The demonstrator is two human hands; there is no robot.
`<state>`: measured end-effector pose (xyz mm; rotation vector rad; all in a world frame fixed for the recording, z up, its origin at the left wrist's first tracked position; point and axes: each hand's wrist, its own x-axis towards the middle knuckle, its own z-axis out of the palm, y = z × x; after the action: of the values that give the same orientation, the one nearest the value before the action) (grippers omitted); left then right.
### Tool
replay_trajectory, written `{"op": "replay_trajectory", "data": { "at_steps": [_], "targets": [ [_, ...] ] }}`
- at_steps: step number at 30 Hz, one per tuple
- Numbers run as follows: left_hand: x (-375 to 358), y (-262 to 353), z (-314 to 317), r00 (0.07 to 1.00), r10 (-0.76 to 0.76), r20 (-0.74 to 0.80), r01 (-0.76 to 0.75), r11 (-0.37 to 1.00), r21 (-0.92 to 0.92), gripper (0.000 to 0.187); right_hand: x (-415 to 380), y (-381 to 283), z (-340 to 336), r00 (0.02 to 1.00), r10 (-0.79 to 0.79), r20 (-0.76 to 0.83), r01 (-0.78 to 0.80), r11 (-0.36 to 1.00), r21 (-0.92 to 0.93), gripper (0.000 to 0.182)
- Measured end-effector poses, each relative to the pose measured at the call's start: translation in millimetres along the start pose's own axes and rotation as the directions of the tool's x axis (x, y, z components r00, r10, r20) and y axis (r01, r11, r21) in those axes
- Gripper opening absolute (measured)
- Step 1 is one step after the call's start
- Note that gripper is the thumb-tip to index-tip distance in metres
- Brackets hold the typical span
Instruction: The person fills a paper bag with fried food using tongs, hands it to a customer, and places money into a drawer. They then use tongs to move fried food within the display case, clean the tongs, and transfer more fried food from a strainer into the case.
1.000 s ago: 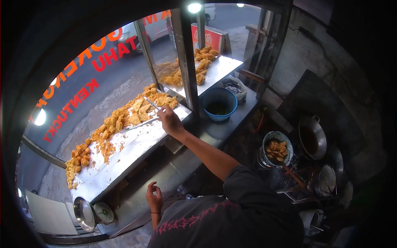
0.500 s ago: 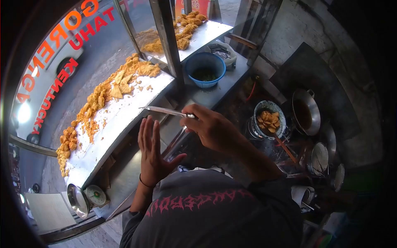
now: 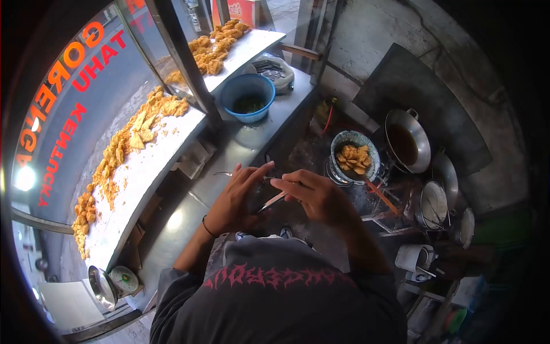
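My right hand is closed on metal tongs in front of my chest. Close beside it, my left hand has its fingers stretched and apart. One thin arm of the tongs runs past my left fingers, with its tip showing beyond them; whether those fingers touch it is hard to tell. The other arm slants down between both hands. Ahead of them a blue bowl with something dark green inside rests on the metal counter.
Fried pieces lie along a white display shelf behind glass at left. On the right, a pot holds fried food, beside an oil-filled wok. A green-rimmed scale sits lower left.
My hands have come closer together, and the tongs now pass between them, their two arms spread. The surroundings have shifted left in view.
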<state>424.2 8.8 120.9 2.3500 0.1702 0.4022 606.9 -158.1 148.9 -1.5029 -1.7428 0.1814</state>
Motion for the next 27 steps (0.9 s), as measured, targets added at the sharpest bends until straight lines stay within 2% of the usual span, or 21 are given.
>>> {"op": "replay_trajectory", "data": {
  "at_steps": [2, 5, 7, 10, 13, 14, 17, 20, 24, 27],
  "targets": [
    [9, 3, 16, 1.0, 0.016, 0.011, -0.015, 0.999, -0.029, 0.083, -18, 3, -8, 0.995, 0.096, -0.02, -0.094, 0.994, 0.061, 0.05],
    [14, 8, 32, 0.999, -0.019, 0.045, 0.022, 0.998, -0.053, 0.055, -36, 5, -12, 0.974, 0.168, -0.153, -0.141, 0.975, 0.169, 0.049],
    [18, 14, 42, 0.999, -0.014, 0.047, 0.016, 0.999, -0.047, 0.04, -52, 11, -12, 0.96, 0.222, -0.173, -0.18, 0.957, 0.229, 0.046],
    [21, 19, 56, 0.993, -0.054, 0.106, 0.059, 0.997, -0.046, 0.03, -71, 20, -13, 0.941, 0.253, -0.223, -0.202, 0.953, 0.225, 0.039],
    [22, 16, 79, 0.999, 0.042, 0.025, -0.042, 0.999, 0.004, 0.03, -84, 24, -14, 0.925, 0.289, -0.249, -0.225, 0.941, 0.254, 0.03],
    [21, 18, 84, 0.998, -0.003, 0.063, 0.0, 0.999, 0.039, 0.031, -88, 25, -15, 0.918, 0.306, -0.252, -0.235, 0.932, 0.275, 0.027],
    [18, 26, 96, 0.984, -0.098, 0.149, 0.076, 0.987, 0.145, 0.037, -105, 36, -13, 0.858, 0.48, -0.182, -0.377, 0.83, 0.412, 0.024],
    [20, 35, 103, 0.978, -0.108, 0.18, 0.073, 0.979, 0.192, 0.045, -119, 42, -22, 0.856, 0.516, -0.031, -0.438, 0.757, 0.485, 0.028],
    [19, 45, 111, 0.968, -0.084, 0.236, 0.047, 0.986, 0.16, 0.05, -137, 50, -27, 0.869, 0.466, 0.166, -0.429, 0.543, 0.722, 0.031],
    [17, 46, 119, 0.956, -0.04, 0.289, -0.007, 0.987, 0.16, 0.051, -156, 62, -28, 0.86, 0.377, 0.344, -0.475, 0.345, 0.81, 0.035]
  ]
}}
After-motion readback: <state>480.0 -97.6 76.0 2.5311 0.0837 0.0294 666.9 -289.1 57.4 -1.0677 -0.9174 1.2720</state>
